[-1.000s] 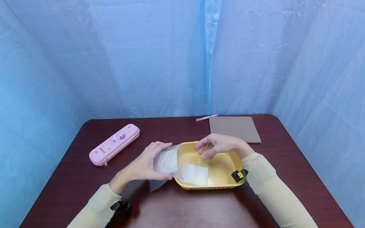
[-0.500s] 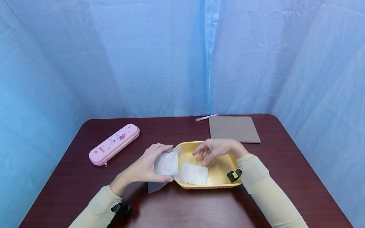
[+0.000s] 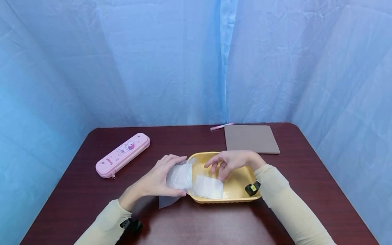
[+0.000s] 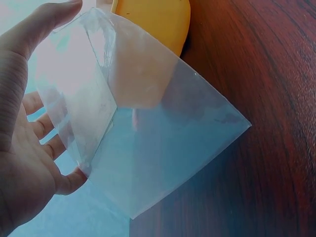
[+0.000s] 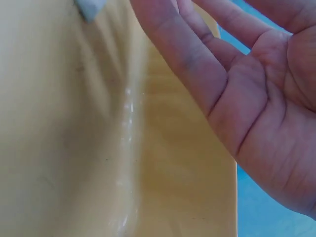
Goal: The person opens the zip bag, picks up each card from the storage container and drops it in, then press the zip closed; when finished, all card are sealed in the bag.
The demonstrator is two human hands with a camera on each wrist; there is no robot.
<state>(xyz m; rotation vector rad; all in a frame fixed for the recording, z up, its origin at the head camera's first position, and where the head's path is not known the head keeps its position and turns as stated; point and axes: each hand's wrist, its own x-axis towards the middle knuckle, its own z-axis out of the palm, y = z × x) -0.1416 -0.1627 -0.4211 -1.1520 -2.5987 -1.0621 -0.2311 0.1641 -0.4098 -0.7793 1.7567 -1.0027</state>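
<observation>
My left hand (image 3: 157,177) grips a clear plastic bag (image 4: 158,153) with thumb and fingers spread round its sides. A white flat stack (image 3: 180,175) shows inside, and the bag's mouth lies over the left rim of a yellow tray (image 3: 239,200). One corner of the bag sticks out below the hand. In the tray lies a square white packet (image 3: 209,188), near the left end. Over the tray is my right hand (image 3: 232,161), fingers loosely bent and holding nothing, with the thumb tip close by the packet's upper right corner. The right wrist view shows the palm (image 5: 266,108) beside the tray wall.
A pink pencil case (image 3: 123,154) with a rabbit picture lies at the left. Behind the tray, a grey-brown flat notebook (image 3: 252,139) lies at the back right with a pink and white pen (image 3: 221,127) beside it. Blue curtains (image 3: 165,64) surround the dark wooden table (image 3: 196,224).
My right hand has shifted slightly left and down, its thumb coming close to the packet in the tray. The left hand with the bag has barely moved, edging right.
</observation>
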